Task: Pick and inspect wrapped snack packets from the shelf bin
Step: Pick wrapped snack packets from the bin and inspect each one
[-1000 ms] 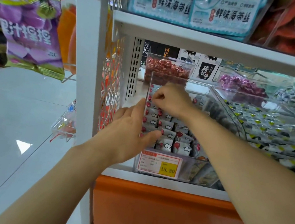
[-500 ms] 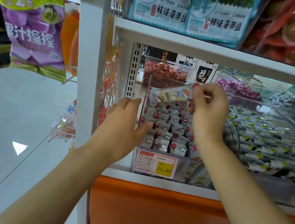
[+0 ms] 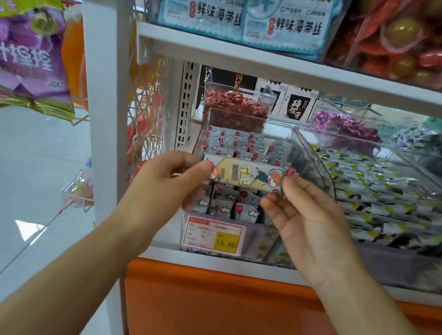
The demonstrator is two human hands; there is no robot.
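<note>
**Both hands pinch one packet, held level over its bin**

Pinched at either end, the snack packet (image 3: 244, 175) hangs flat between two hands, its long side running left to right. From the head camera, the left hand (image 3: 167, 179) nips the left end between thumb and forefinger, its other fingers curled underneath. The right hand (image 3: 311, 222) is turned palm up and takes the right end with its fingertips. The wrapper is pale yellow with cartoon printing and red crimped ends. It sits in front of the clear bin (image 3: 315, 157) and above it, clear of the contents.

Inside that bin lie rows of small grey packets (image 3: 234, 143) with red dots and white cloud shapes. The lifted packet and both hands cover the middle rows, so only the back and front rows show. A price tag (image 3: 213, 235) reading 15.80 is fixed to the bin's front wall.

Behind stands a smaller tub of red wrapped sweets (image 3: 233, 109), and to its right a heap of purple ones (image 3: 344, 128). Just beside the bin, on the right, a wider tray holds grey packets with yellow marks (image 3: 381, 190).

A white shelf board (image 3: 285, 65) overhangs all of this. It carries blue-and-white seaweed packs (image 3: 244, 14), with red pouches further right. A white upright post (image 3: 102, 94) stands to the left, with a wire grille (image 3: 146, 105) next to it. Purple and green bags (image 3: 22, 54) hang further left over the pale floor (image 3: 15, 167). Below the bins runs an orange base panel (image 3: 222, 309).
</note>
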